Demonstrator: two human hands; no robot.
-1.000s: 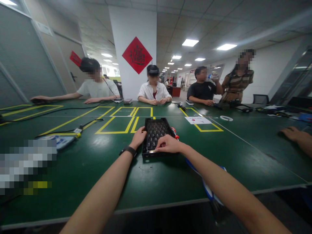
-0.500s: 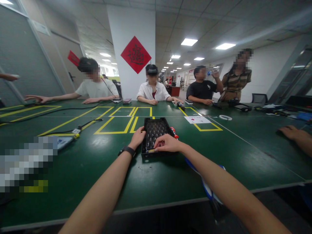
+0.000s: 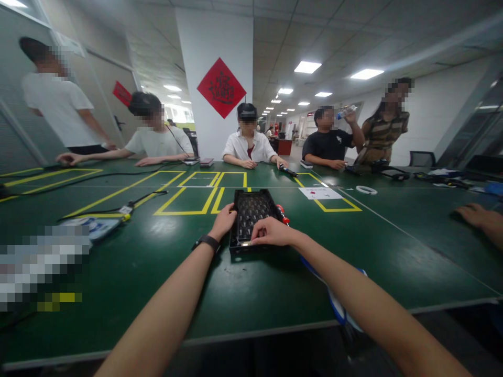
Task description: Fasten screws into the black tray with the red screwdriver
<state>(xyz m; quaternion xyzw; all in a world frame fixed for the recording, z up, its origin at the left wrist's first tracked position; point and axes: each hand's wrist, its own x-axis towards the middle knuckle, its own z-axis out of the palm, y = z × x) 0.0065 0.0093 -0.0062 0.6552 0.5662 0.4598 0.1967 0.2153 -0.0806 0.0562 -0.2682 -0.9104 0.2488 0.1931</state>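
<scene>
A black open box (image 3: 254, 205) with rows of shiny bumps inside lies on the green table. My left hand (image 3: 223, 222) is closed on its left wall, the thumb at the rim. Over the near right part of the box, my right hand (image 3: 273, 232) has its fingers pinched together. A small pale yellowish piece (image 3: 245, 243) shows at the fingertips, by the box's near edge; its kind is too small to tell. Against the right side of the box is a red-handled item (image 3: 282, 213), partly hidden.
A blue and white item (image 3: 337, 306) lies partly under my right forearm at the table edge. Right of the box are a paper sheet (image 3: 323, 193) and a white ring (image 3: 366, 189). Cables (image 3: 126, 210) lie on the left. Several people sit or stand around; another person's hand (image 3: 473, 214) rests at right.
Both my hands stay at the box, with the right one still pinching at its near edge. The small piece looks paler. A standing person has come into view at the far left.
</scene>
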